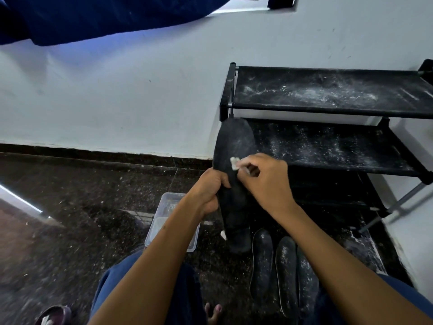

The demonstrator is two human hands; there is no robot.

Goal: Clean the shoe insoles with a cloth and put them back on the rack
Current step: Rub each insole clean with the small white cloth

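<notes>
My left hand (207, 192) grips a black insole (234, 146) at its middle and holds it upright in front of the rack. My right hand (264, 179) pinches a small white cloth (234, 163) against the insole's face. Three more dusty black insoles (284, 268) lie side by side on the floor below my right forearm. The black shoe rack (328, 111) stands against the wall at the right, its fabric shelves speckled with white dust.
A clear plastic container (164, 205) sits on the dark speckled floor under my left forearm. A small white scrap (223, 235) lies beside it. My knees in blue trousers fill the bottom edge. A sandal (54, 315) is at bottom left. Dark blue fabric hangs at top left.
</notes>
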